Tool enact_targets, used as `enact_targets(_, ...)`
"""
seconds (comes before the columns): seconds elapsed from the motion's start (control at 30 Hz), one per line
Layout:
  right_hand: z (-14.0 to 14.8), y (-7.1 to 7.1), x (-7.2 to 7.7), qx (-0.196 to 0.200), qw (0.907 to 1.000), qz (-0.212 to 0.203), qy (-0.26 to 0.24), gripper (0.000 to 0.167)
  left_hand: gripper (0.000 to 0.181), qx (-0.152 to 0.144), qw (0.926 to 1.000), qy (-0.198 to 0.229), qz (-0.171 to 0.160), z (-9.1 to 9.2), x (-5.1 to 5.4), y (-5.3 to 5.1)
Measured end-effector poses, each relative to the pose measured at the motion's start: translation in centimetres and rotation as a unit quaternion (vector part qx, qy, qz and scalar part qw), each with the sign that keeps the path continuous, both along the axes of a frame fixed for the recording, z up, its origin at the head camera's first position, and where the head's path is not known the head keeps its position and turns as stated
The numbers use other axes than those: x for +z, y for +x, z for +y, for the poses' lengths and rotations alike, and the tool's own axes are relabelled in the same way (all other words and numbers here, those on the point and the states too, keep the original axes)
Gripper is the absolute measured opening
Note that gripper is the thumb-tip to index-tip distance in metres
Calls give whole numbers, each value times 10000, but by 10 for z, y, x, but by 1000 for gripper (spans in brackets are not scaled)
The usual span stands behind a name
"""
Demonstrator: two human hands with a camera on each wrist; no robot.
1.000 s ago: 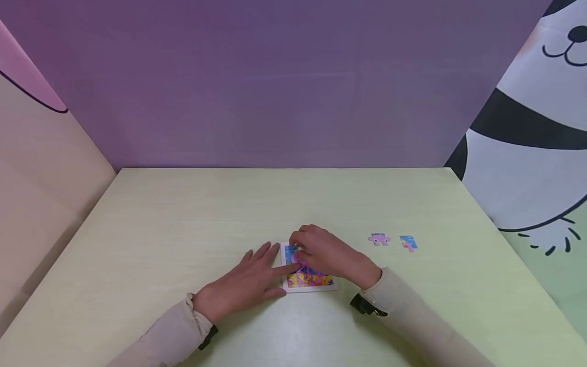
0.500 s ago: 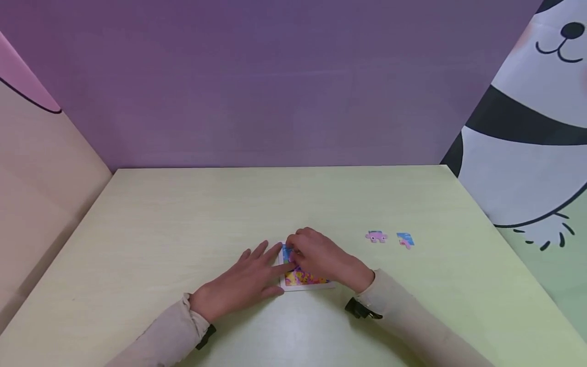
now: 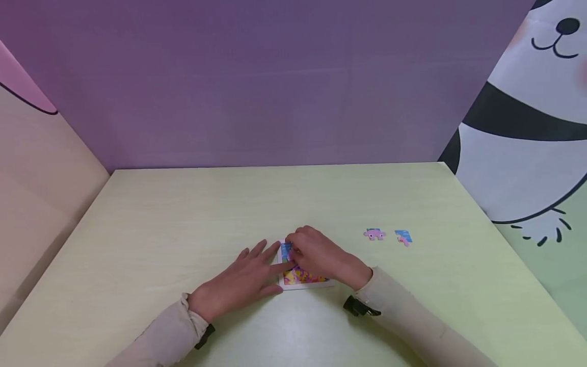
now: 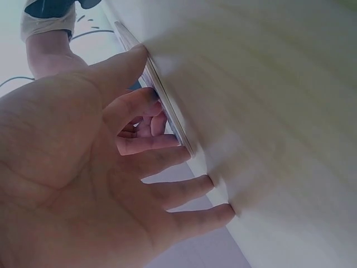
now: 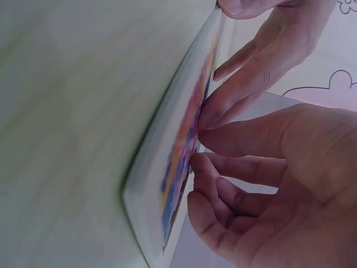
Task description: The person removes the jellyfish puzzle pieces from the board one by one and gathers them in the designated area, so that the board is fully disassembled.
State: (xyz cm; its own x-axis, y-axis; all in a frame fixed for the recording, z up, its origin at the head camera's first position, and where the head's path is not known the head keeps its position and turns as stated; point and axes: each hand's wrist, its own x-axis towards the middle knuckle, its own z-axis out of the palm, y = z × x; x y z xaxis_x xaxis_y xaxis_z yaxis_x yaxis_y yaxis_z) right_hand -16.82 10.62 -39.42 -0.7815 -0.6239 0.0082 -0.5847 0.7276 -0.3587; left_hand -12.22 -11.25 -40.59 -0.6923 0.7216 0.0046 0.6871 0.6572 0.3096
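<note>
Rests the left hand (image 3: 243,280), with fingers spread wide and almost straight, along the left side of a white-bordered picture puzzle (image 3: 306,287), with the thumb at the near left corner, the index finger laid over the picture and the middle finger by the far left corner. Touches the bench (image 3: 202,214) with the last two fingertips, as seen from the left wrist. Leans over the puzzle with the right hand (image 3: 323,257), with fingers curled and with thumb and index tips narrow apart, down at the picture close to the left index finger. Cannot tell about any piece pinched there, for lack of a clear view. Has the puzzle lying flat on the bench, partly covered by both hands. To the right, well apart from the puzzle, has a mostly pink piece (image 3: 374,234) and a blue-and-pink piece (image 3: 403,237) lying near each other.
</note>
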Motion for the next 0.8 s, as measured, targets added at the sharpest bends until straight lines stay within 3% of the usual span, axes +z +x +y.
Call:
enact_targets(0.27, 0, 0, 0, -43, 9999, -59, -77, 18, 50, -32, 9999, 62, 145, -2, -1, 0)
enact_targets(0.8, 6, -4, 4, -226, 9992, -282, -149, 19, 52, 59, 10000, -27, 36, -2, -3, 0)
